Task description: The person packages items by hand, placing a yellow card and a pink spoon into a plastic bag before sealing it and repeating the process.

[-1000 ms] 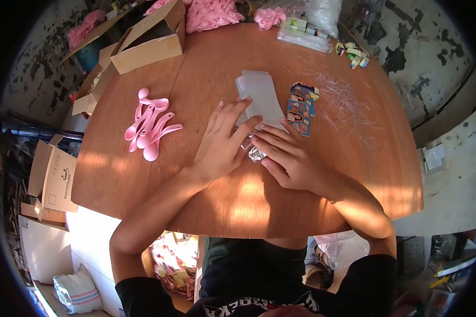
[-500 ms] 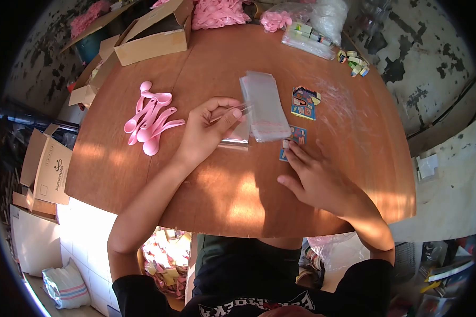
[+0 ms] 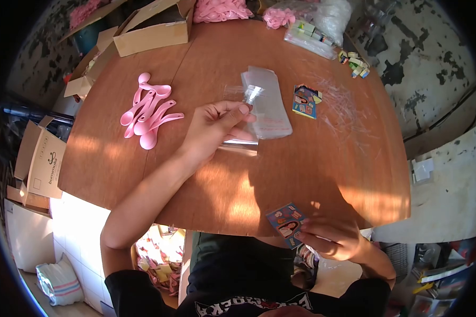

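My left hand [image 3: 217, 126] is closed on a clear plastic bag [image 3: 238, 94], raised over the middle of the table. Right beside it lies a stack of clear bags [image 3: 269, 105]. My right hand [image 3: 330, 235] pinches a colourful printed card [image 3: 288, 223] at the table's front edge. Farther back, a small pile of similar cards [image 3: 304, 101] rests to the right of the stack. On the left lie several pink measuring spoons [image 3: 150, 112]. A shiny flat packet [image 3: 240, 147], partly hidden, is under my left hand.
Open cardboard boxes [image 3: 153, 38], a heap of pink spoons [image 3: 222, 9], and plastic packs [image 3: 312, 39] line the back of the wooden table [image 3: 206, 195]. Small labels [image 3: 357, 64] lie at the back right. A box of packed items [image 3: 161, 253] stands below the front edge.
My right hand has drawn the card from beside the bag stack to the front edge. My left hand has moved slightly right, and its plastic bag shows more fully.
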### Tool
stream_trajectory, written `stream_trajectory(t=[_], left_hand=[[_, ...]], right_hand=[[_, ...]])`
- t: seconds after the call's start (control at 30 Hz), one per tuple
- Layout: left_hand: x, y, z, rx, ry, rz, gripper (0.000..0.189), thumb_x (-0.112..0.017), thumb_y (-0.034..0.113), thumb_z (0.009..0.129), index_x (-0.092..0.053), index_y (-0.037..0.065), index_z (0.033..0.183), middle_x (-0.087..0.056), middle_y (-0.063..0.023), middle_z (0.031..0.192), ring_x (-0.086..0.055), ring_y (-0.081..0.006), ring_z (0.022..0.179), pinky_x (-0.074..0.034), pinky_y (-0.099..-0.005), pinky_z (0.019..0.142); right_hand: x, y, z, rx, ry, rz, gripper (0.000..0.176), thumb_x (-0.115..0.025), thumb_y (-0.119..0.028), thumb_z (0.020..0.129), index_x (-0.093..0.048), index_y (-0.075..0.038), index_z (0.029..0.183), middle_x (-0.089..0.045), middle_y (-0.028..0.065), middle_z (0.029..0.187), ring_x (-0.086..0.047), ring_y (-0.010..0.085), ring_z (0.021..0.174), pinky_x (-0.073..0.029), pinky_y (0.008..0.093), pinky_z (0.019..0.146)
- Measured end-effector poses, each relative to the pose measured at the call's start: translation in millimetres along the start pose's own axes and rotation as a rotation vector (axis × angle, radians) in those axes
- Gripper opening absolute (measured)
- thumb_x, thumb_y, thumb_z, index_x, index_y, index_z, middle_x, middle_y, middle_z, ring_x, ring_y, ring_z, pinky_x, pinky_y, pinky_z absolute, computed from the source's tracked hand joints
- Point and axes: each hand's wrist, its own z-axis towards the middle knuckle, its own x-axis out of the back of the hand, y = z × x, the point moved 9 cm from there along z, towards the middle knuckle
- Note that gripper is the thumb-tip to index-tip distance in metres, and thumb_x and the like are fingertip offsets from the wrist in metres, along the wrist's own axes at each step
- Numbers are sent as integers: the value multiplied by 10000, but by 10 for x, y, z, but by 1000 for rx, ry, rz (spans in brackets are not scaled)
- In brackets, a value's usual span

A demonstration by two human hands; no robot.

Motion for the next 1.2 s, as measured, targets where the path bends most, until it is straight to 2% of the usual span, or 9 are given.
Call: stream_trajectory(t=[0.03, 0.1, 0.3, 0.43, 0.63, 0.77, 0.83, 1.1, 1.2], left_hand=[[-22, -7, -3, 6, -37, 42, 191, -599, 172, 942, -653, 6, 1018, -698, -104, 950, -684, -150, 711, -570, -255, 637], [-80, -20, -14, 10, -85, 87, 187, -615, 158, 931, -661, -2, 1015, -699, -107, 951, -685, -150, 717, -570, -254, 642], [-245, 35, -128, -29, -218, 281, 284, -656, 202, 913, -674, -34, 1071, -705, -86, 925, -661, -102, 798, -538, -228, 669], [-269, 51, -126, -133, -232, 352, 272, -653, 199, 917, -687, -26, 1067, -704, -45, 913, -618, -73, 788, -491, -222, 682], [-239, 117, -98, -184, -214, 317, 234, -641, 165, 922, -686, -30, 1043, -701, -57, 893, -636, -75, 804, -517, -227, 706], [-264, 40, -99, -142, -241, 292, 243, -640, 160, 922, -682, -37, 1058, -701, -65, 903, -633, -76, 822, -520, -234, 720], [-289, 70, -97, -247, -262, 423, 241, -644, 152, 918, -683, -33, 1068, -703, -65, 918, -629, -73, 834, -518, -239, 725], [-287, 56, -119, -151, -253, 399, 241, -660, 166, 908, -693, -11, 1067, -710, -53, 917, -614, -54, 793, -499, -228, 706], [-298, 9, -106, -147, -268, 431, 254, -659, 179, 911, -690, -13, 1074, -710, -50, 910, -612, -53, 775, -493, -224, 693]], right_hand=[[235, 14, 214, 5, 111, -23, 204, -729, -26, 707, -678, -21, 904, -667, 85, 835, -672, 219, 722, -580, 359, 664], [525, 166, 304, -6, 301, -42, 194, -742, -10, 705, -664, 7, 883, -669, 109, 795, -671, 233, 697, -544, 327, 603], [721, 965, 674, -316, 730, 153, 149, -706, 1, 825, -667, 50, 959, -684, 110, 814, -633, 142, 715, -504, 246, 643], [573, 1400, 943, -419, 765, 358, 173, -712, -45, 837, -681, 44, 982, -691, 94, 832, -621, 105, 742, -499, 241, 657], [354, 1594, 1020, -433, 567, 360, 153, -697, -97, 858, -701, 26, 948, -697, 70, 841, -609, 87, 741, -488, 231, 659], [425, 1564, 932, -409, 664, 353, 154, -698, -89, 854, -702, 24, 959, -698, 70, 854, -607, 89, 746, -479, 229, 667], [496, 1542, 921, -360, 733, 363, 153, -698, -88, 853, -703, 21, 961, -699, 71, 860, -606, 90, 746, -476, 228, 670], [297, 1674, 959, -508, 501, 437, 151, -692, -87, 858, -700, 24, 959, -702, 67, 862, -608, 83, 755, -482, 231, 685], [348, 1640, 937, -486, 592, 378, 148, -688, -93, 861, -702, 15, 962, -705, 59, 854, -607, 77, 743, -482, 229, 671]])
